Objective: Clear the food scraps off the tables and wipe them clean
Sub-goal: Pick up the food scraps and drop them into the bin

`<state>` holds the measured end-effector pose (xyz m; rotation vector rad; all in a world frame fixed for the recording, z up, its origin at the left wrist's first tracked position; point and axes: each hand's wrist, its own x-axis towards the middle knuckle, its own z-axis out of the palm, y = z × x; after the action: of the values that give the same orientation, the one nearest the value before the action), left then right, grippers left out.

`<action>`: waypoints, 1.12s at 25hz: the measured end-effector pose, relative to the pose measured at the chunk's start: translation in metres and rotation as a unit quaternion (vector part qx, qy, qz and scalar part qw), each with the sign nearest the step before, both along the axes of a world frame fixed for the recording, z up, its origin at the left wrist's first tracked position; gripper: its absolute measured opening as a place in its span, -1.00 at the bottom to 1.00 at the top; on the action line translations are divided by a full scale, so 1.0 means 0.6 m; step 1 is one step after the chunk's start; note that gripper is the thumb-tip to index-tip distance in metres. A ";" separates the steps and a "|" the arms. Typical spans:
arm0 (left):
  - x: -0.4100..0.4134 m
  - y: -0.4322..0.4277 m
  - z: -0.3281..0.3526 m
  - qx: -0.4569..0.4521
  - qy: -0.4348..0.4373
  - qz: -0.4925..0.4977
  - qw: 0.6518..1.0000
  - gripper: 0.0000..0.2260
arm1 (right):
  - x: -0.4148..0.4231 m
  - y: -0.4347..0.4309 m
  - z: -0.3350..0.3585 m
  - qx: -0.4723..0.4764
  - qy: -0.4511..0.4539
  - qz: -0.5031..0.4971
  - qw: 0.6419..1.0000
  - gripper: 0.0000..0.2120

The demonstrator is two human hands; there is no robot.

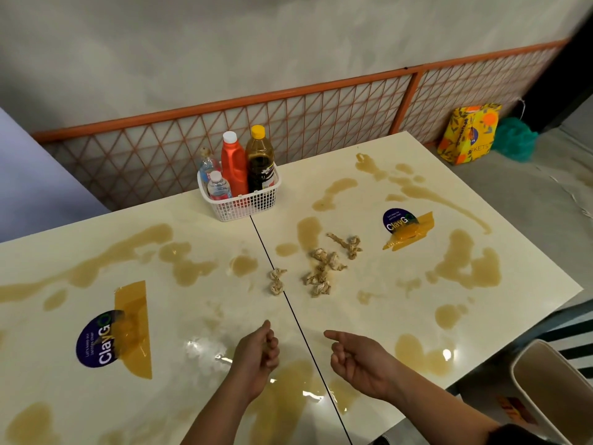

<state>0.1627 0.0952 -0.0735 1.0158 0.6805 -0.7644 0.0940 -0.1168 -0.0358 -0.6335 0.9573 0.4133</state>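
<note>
Barely begun: the crumpled beige food scraps (321,273) lie near the seam of the two glossy cream surfaces (199,232), amid brown spilled puddles (465,261). The right hand (357,359) hovers palm-up and empty, forefinger out. The left hand (256,356) is curled; I cannot tell whether it holds anything.

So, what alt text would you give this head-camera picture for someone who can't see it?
A person's bare left hand and right hand hover empty over two joined cream tables smeared with brown liquid spills. Crumpled beige food scraps lie near the seam; a white plastic basket of bottles stands behind.
</note>
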 end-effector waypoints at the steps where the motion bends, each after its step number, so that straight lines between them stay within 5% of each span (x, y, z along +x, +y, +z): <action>1: -0.003 -0.007 0.004 0.018 -0.015 -0.021 1.000 -0.75 | -0.002 -0.002 -0.002 -0.001 -0.004 -0.003 1.000 -0.73; 8: -0.030 -0.044 0.032 0.028 -0.003 -0.093 0.995 -0.58 | -0.044 -0.104 -0.003 -0.015 -0.022 -0.109 0.994 -0.67; 12: -0.045 -0.080 0.042 0.013 -0.015 -0.018 1.000 -0.89 | -0.106 -0.196 -0.004 -0.063 -0.045 -0.186 0.979 -0.66; 15: -0.062 -0.119 0.040 0.032 -0.046 -0.006 0.998 -0.83 | -0.169 -0.267 -0.017 -0.085 -0.043 -0.211 0.973 -0.60; 24: -0.126 -0.284 0.076 0.042 -0.153 -0.172 0.972 -0.70 | -0.330 -0.448 -0.083 -0.264 0.126 -0.216 0.932 -0.61; 28: -0.160 -0.346 0.088 0.159 -0.179 -0.337 0.911 -0.58 | -0.354 -0.544 -0.105 -0.311 0.180 -0.235 0.903 -0.66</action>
<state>0.0670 -0.1123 -0.0205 1.6837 0.1153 -1.0403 -0.1184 -0.4430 -0.0985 -0.8832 1.5772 -0.2394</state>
